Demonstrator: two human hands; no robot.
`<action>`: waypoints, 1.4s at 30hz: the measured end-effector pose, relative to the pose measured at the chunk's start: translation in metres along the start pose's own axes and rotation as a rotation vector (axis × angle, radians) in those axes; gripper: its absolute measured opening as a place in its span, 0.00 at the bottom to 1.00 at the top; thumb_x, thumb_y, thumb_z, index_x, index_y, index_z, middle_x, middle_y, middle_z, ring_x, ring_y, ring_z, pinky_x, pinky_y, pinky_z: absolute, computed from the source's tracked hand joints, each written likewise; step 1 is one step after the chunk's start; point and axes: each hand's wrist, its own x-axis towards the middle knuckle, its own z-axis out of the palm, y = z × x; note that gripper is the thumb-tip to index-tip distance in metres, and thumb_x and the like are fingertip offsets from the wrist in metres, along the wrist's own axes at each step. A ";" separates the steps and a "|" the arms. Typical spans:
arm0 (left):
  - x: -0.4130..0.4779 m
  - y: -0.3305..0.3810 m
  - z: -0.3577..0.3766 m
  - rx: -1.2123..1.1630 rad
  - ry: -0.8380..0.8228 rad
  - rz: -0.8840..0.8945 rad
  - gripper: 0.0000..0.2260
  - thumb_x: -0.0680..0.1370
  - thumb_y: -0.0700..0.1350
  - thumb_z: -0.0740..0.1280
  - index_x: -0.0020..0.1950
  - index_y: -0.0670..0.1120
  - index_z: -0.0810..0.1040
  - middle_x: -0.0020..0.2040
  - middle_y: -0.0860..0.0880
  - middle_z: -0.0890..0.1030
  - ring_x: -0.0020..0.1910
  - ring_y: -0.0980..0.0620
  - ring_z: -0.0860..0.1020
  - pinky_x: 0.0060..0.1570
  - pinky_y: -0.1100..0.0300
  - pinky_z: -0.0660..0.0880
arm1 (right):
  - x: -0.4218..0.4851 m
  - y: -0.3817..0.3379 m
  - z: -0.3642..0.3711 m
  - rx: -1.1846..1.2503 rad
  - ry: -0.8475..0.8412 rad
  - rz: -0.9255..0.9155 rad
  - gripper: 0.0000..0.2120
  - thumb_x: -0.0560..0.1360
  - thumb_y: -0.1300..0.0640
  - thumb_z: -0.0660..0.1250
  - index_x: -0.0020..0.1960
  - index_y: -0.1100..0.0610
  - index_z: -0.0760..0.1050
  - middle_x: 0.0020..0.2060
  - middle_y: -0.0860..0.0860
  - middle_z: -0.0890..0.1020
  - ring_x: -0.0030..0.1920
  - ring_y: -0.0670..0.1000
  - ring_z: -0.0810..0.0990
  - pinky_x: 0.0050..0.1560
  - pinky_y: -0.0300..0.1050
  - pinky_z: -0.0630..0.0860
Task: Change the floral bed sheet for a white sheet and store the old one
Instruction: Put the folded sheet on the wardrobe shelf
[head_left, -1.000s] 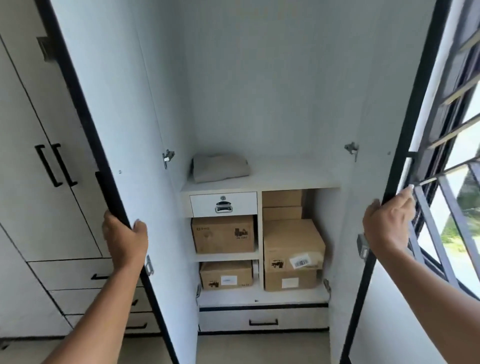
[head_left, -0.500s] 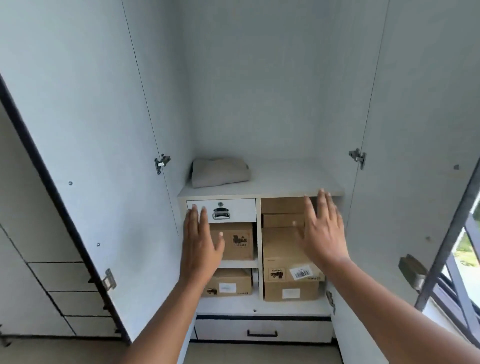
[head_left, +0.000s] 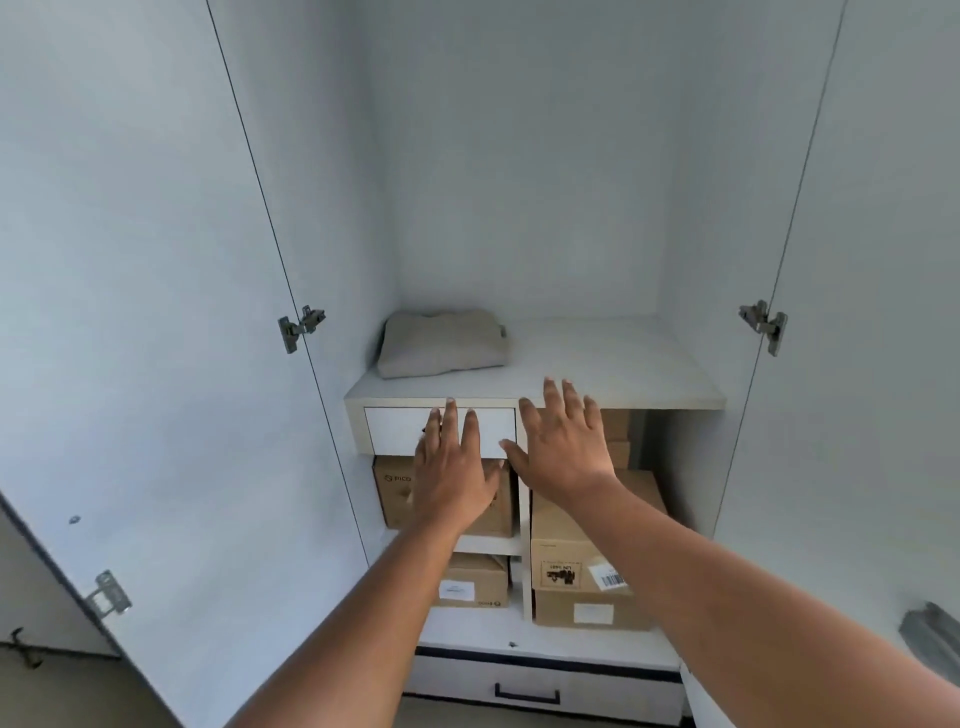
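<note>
I face an open white wardrobe. A folded pale grey-white cloth (head_left: 444, 343) lies at the back left of the wardrobe shelf (head_left: 613, 364). My left hand (head_left: 454, 467) is stretched forward with straight fingers in front of the small white drawer (head_left: 395, 428) under the shelf. My right hand (head_left: 563, 441) reaches beside it, fingers spread, its fingertips at the shelf's front edge. Neither hand holds anything. No floral sheet is in view.
Both wardrobe doors stand wide open, the left door (head_left: 130, 312) and the right door (head_left: 883, 312). Cardboard boxes (head_left: 576, 561) fill the compartments under the shelf. A bottom drawer with a black handle (head_left: 527, 693) sits near the floor.
Both hands let go of the door edges, came together and reached forward and up toward the shelf. The view has moved closer to the wardrobe.
</note>
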 end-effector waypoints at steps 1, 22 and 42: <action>0.001 0.001 0.000 -0.012 0.006 -0.007 0.34 0.81 0.61 0.60 0.81 0.48 0.52 0.82 0.44 0.45 0.81 0.42 0.44 0.77 0.45 0.55 | 0.002 -0.001 0.003 0.019 -0.005 0.007 0.34 0.82 0.33 0.46 0.81 0.51 0.54 0.82 0.61 0.49 0.82 0.63 0.45 0.80 0.64 0.48; 0.389 -0.195 0.134 -0.335 0.012 -0.646 0.44 0.74 0.69 0.64 0.75 0.36 0.63 0.73 0.33 0.69 0.72 0.36 0.68 0.69 0.45 0.68 | 0.395 -0.010 0.174 0.866 -0.198 0.575 0.41 0.76 0.33 0.65 0.73 0.64 0.63 0.68 0.65 0.73 0.69 0.64 0.73 0.67 0.53 0.71; 0.404 -0.216 0.111 -1.358 -0.126 -0.704 0.20 0.72 0.47 0.77 0.62 0.45 0.78 0.49 0.48 0.82 0.45 0.51 0.80 0.43 0.59 0.75 | 0.428 0.026 0.170 1.370 -0.381 0.444 0.36 0.62 0.51 0.80 0.68 0.52 0.75 0.58 0.51 0.84 0.57 0.55 0.83 0.62 0.56 0.78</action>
